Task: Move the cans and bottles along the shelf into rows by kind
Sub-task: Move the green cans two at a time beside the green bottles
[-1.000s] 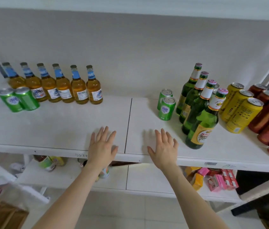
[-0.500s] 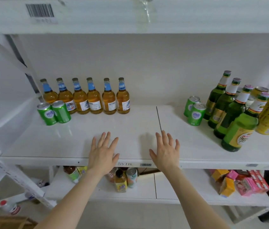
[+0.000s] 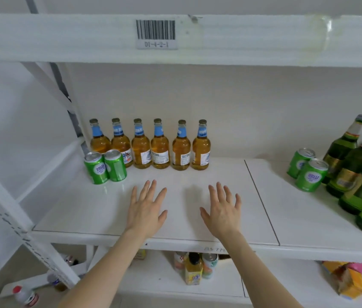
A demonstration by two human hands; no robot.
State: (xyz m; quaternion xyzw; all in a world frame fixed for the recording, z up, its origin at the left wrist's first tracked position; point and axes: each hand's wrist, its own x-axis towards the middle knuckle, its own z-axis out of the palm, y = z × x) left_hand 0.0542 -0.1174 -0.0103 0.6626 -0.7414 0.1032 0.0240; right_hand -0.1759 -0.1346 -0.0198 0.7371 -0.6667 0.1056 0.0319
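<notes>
The left hand (image 3: 145,210) and right hand (image 3: 222,213) are laid flat, fingers spread, holding nothing, on the shelf (image 3: 297,214) at lower centre. Amber bottles (image 3: 141,150) are lined up centre left, with two cans (image 3: 96,168) in front. Other cans (image 3: 311,176) and green bottles (image 3: 340,150) are grouped at the right edge.

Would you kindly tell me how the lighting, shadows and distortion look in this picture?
Head view: soft, even light; a faint shadow falls on the shelf left of the right hand; wide-angle distortion bows the upper beam and tilts the green bottles at the right edge; the barcode label is sharp.
</notes>
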